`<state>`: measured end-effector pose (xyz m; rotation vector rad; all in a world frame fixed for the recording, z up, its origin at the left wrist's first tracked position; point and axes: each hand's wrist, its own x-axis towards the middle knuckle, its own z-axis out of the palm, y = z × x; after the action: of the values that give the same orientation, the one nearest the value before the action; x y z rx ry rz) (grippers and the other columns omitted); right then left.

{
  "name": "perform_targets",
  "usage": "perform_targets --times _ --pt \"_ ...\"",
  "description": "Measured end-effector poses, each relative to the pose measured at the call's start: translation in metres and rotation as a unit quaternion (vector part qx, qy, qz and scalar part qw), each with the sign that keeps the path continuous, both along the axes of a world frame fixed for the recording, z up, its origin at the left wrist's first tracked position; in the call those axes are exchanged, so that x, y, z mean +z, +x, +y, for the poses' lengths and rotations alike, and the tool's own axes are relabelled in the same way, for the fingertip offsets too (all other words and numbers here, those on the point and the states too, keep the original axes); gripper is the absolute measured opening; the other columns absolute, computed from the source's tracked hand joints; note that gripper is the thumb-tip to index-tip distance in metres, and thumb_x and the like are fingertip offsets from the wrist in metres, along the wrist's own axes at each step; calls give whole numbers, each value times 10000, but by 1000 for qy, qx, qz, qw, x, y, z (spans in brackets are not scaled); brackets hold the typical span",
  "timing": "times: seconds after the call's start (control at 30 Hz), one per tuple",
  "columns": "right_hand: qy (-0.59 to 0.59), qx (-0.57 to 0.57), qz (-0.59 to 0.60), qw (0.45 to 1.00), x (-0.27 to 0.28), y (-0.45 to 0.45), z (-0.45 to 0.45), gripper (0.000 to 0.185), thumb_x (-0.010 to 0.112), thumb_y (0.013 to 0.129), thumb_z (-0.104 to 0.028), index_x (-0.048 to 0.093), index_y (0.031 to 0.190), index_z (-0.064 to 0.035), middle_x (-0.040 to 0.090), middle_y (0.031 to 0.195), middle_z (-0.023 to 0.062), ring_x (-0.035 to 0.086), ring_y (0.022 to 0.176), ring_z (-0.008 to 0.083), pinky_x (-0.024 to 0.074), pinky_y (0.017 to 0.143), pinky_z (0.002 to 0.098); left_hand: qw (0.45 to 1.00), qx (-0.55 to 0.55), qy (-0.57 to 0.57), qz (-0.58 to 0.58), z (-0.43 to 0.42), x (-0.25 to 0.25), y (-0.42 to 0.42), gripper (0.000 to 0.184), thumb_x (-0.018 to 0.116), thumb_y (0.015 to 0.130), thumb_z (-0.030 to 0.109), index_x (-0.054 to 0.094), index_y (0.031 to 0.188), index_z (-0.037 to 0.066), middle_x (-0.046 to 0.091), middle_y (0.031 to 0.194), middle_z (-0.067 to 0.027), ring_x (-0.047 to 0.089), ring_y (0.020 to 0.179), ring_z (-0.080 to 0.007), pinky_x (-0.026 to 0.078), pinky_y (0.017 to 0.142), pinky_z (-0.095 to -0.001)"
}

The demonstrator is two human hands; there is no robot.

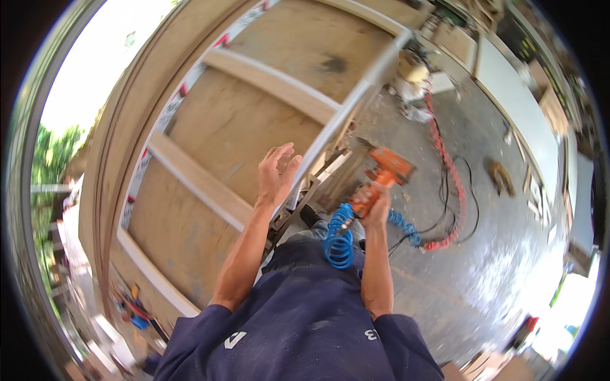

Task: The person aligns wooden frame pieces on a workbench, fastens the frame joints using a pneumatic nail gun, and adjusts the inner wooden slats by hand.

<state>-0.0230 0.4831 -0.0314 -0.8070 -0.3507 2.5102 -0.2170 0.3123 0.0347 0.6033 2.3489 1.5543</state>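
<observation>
My right hand [372, 202] is wrapped around the handle of an orange air nailer [389, 167], held out over the floor to the right of the frame. A coiled blue air hose [340, 244] hangs from the tool's handle, close to my waist. Over the near side of a wooden frame [270, 86] is my left hand [278, 170], fingers apart and slightly curled, with nothing in it. Whether it touches the frame's pale edge rail I cannot tell. The frame has several crosspieces and lies on a wooden tabletop [222, 146].
A coiled red hose [448, 152] and dark cables trail over the concrete floor [502, 247]. A pale board [515, 89] stands at the upper right. Several hand tools [136, 311] lie at the table's lower left. Clutter and a plastic bag [416, 113] sit beyond the frame's corner.
</observation>
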Motion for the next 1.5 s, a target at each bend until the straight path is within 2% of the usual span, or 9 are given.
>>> perform_targets --times 0.3,0.5,0.9,1.03,1.1,1.13,1.2,1.3,1.5 --pt "133 -19 -54 989 15 34 32 445 537 924 -240 489 1330 -65 385 648 -39 416 557 86 433 594 289 930 368 -5 8 -178 -18 35 447 772 866 196 640 1248 6 706 1084 -119 654 938 -179 527 824 -314" --pt "150 46 -22 987 24 37 29 460 537 926 -217 473 1349 -48 410 674 -19 435 570 99 433 603 293 954 215 -22 -207 -209 -22 90 644 830 804 223 575 1314 -77 710 1110 -176 682 945 -210 552 847 -337" --pt "103 161 -48 980 19 85 -16 501 531 924 -244 472 1393 -80 416 684 -19 440 588 107 433 605 318 947 242 35 -209 -188 -37 79 715 898 680 211 602 1251 -99 719 1048 -162 689 910 -219 551 816 -321" --pt "63 173 -60 981 7 95 -33 264 558 910 -228 552 1080 -27 423 673 -9 443 578 125 438 594 336 955 239 -18 -177 -186 -37 80 922 889 734 223 412 1477 -46 683 1132 -191 670 988 -249 555 849 -349" --pt "78 171 -55 981 10 100 -43 220 561 911 -213 543 1028 -28 433 674 -1 447 576 131 443 591 337 963 246 -57 -98 -189 -29 83 988 882 723 228 362 1537 24 609 1285 -233 609 1180 -317 507 998 -406" --pt "89 188 -50 977 11 103 -50 183 563 912 -197 534 977 -28 444 675 7 452 573 136 448 589 338 967 228 -59 -98 -192 -26 83 988 882 723 228 362 1537 24 609 1285 -233 609 1180 -317 507 998 -406" --pt "113 170 -43 978 23 105 -62 178 558 915 -182 536 992 -22 452 676 15 459 574 140 455 592 341 950 144 -173 217 -198 -15 77 956 884 684 215 429 1511 60 526 1374 -227 437 1368 -357 374 1133 -459" --pt "127 163 -18 978 42 98 -78 173 551 917 -149 538 1016 -7 464 675 25 478 579 147 473 600 355 942 -15 -234 240 -201 15 59 853 882 690 240 524 1450 97 488 1441 -182 319 1451 -358 249 1200 -479" --pt "116 178 -59 975 26 86 -128 212 534 908 -191 537 1008 -3 435 677 12 465 579 137 465 594 342 875 -325 -296 205 -178 23 -2 721 873 714 288 609 1359 100 538 1436 -118 343 1456 -324 230 1170 -523"
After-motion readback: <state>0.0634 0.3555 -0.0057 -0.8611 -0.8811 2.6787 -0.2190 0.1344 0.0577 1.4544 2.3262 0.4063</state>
